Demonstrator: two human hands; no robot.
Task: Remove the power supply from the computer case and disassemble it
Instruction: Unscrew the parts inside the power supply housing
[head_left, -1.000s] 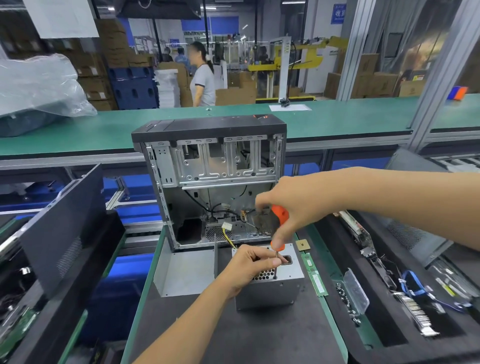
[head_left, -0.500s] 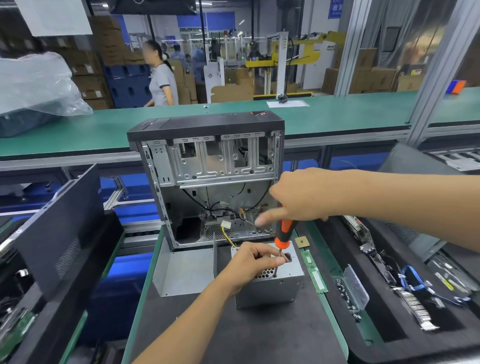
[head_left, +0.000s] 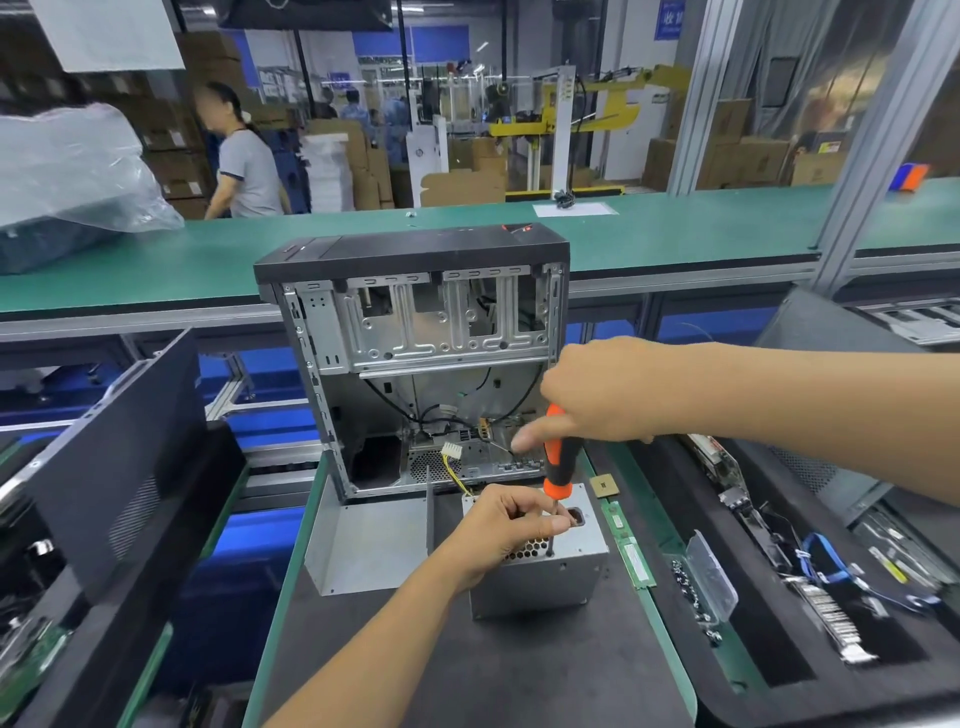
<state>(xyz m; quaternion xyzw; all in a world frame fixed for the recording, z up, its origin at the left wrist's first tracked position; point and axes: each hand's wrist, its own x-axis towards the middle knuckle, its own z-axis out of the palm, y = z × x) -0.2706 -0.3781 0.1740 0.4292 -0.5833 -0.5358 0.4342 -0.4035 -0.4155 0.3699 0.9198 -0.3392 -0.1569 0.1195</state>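
One open computer case (head_left: 415, 364) stands upright at the back of a dark mat (head_left: 467, 670), one silver power supply (head_left: 540, 577) sits out of it just in front, one orange-black screwdriver (head_left: 560, 457), two hands. Right hand (head_left: 602, 395) curls round the screwdriver handle, forefinger extended, tip down on the supply's top; left hand (head_left: 506, 525) rests on the supply, fingers pinching the shaft. Green-edged bench, green conveyor (head_left: 675, 228) behind, cardboard boxes, one person (head_left: 244, 166) standing beyond.

Power supply (head_left: 540, 577) stands before computer case (head_left: 415, 358)
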